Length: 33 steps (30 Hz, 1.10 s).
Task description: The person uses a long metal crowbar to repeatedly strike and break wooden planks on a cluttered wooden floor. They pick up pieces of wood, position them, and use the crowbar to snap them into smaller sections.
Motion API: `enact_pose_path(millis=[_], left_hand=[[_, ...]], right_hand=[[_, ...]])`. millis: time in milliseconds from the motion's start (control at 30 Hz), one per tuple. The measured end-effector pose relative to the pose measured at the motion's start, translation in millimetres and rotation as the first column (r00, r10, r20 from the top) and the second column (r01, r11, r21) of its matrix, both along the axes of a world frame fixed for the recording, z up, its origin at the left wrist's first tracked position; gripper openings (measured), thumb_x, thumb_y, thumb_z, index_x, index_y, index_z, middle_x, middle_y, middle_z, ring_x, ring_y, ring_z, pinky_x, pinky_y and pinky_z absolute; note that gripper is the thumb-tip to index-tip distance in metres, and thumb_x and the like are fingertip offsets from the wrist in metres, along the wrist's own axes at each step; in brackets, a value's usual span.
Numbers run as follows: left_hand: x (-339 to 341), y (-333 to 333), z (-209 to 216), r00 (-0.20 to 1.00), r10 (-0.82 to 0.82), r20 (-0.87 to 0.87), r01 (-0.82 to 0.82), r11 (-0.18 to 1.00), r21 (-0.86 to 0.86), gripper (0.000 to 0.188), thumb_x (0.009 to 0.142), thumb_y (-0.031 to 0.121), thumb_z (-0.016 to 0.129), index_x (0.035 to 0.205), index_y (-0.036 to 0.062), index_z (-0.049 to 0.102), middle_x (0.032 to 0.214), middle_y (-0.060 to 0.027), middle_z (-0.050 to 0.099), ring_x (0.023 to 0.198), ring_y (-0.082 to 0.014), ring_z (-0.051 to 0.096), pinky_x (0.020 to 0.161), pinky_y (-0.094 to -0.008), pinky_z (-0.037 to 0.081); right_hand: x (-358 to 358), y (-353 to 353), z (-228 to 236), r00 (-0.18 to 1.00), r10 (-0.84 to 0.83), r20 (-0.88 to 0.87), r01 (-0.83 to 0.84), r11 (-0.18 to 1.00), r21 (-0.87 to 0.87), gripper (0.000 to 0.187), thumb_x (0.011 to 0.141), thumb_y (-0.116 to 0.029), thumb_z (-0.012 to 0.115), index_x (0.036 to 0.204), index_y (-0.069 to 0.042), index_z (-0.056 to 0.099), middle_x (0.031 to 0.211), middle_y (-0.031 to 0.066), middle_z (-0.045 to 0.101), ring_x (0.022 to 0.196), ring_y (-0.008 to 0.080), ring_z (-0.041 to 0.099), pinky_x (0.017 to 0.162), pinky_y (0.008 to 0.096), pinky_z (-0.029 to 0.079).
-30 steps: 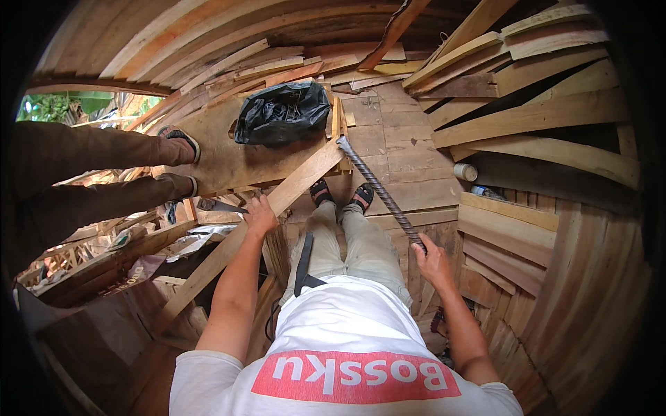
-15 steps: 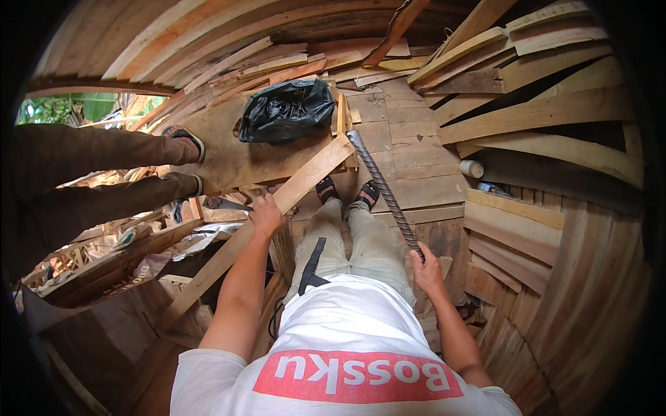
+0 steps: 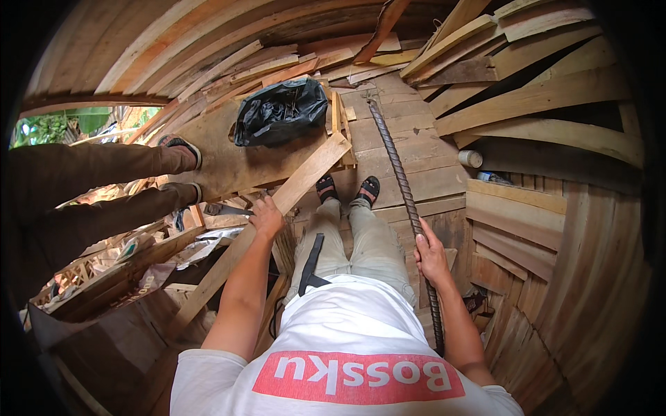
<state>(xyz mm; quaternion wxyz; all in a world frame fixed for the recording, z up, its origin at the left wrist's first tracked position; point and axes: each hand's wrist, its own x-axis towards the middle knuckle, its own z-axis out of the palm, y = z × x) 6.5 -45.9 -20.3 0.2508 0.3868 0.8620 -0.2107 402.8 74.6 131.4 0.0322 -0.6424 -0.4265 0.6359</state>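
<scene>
My right hand (image 3: 432, 255) is wrapped round a long ribbed steel bar (image 3: 397, 165), dark brown like rebar. The bar slants from near my right forearm to the floorboards ahead, its narrow far end close to the boards; whether it touches them I cannot tell. A long pale wooden plank (image 3: 312, 170) runs diagonally at my left, its far end by a small upright wooden piece (image 3: 336, 111). On the plank's left edge my left hand (image 3: 267, 219) is closed, thumb side hidden. A black plastic bag (image 3: 281, 114), open at the top, sits on a wide board just beyond.
Another person's trousered legs (image 3: 104, 166) and sandalled feet stand at the left. Planks are stacked at the right (image 3: 534, 107) and along the far wall. A white can-like cylinder (image 3: 470, 159) lies near the right stack. Loose wood and scraps (image 3: 201, 246) clutter the lower left.
The bar's far end has swung away from the plank's end, farther ahead and to the right. My right hand now grips it partway along, with its near end showing below.
</scene>
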Motion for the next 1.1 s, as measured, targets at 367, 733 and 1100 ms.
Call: enact_pose_path(millis=[367, 733, 1100], left_hand=[[2.1, 6.3, 12.2, 0.999, 0.011, 0.044, -0.010, 1.000, -0.002, 0.062, 0.075, 0.018, 0.066, 0.126, 0.0046, 0.034, 0.119, -0.0182, 0.042, 0.113, -0.0402, 0.047, 0.087, -0.0590, 0.042], [-1.0, 6.4, 6.5, 0.998, 0.036, 0.057, -0.035, 0.999, -0.030, 0.063, 0.075, 0.018, 0.067, 0.126, 0.0033, 0.033, 0.120, -0.0192, 0.040, 0.116, -0.0408, 0.046, 0.087, -0.0589, 0.044], [1.9, 6.7, 12.9, 0.999, -0.005, 0.043, 0.007, 0.999, -0.051, 0.073, 0.071, 0.019, 0.072, 0.129, 0.0032, 0.030, 0.124, -0.0197, 0.039, 0.117, -0.0412, 0.046, 0.087, -0.0584, 0.044]], right_hand=[[-16.1, -14.9, 12.3, 0.992, 0.081, -0.093, -0.095, 0.983, -0.156, 0.044, 0.098, -0.017, 0.048, 0.141, -0.019, 0.046, 0.066, -0.0017, 0.050, 0.055, 0.0073, 0.046, 0.052, 0.0249, 0.040], [-7.9, -20.2, -10.8, 0.988, 0.153, 0.028, -0.153, 0.988, 0.001, 0.046, 0.098, -0.015, 0.049, 0.143, -0.018, 0.043, 0.069, 0.0013, 0.051, 0.056, 0.0089, 0.046, 0.054, 0.0270, 0.043], [1.8, -16.3, -16.6, 0.994, 0.103, 0.022, -0.105, 0.977, 0.183, 0.047, 0.099, -0.022, 0.048, 0.146, -0.021, 0.038, 0.062, -0.0018, 0.046, 0.052, 0.0074, 0.042, 0.047, 0.0239, 0.039]])
